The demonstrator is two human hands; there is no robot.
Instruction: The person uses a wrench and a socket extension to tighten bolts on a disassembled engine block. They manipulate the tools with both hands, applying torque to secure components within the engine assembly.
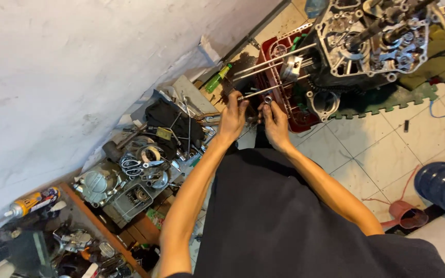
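Both hands are out in front of me, low over the white tiled floor (387,149), at the near end of the engine. Left hand (231,116) is pinched on the free end of a long bare steel stud (276,88); right hand (275,122) is curled with the fingertips closed on a small round steel nut or ring (268,99), exact type too small to tell. The ring sits right at the stud tip, touching or just off it; I can't tell which.

Key geometry: the stud's long axis runs from the hands up and right into the dark grey open engine crankcase (372,41), roughly parallel to its sister studs (274,63) above it. The ring lies just right of the stud end, so the right hand is the nearer one.

The crankcase rests over a red plastic tray (276,77) on the floor. A silver piston (290,67) shows between the studs.

Hidden: the palms, the thread on the stud, and the stud's root in the case. The crankcase top is cut off by the frame edge.
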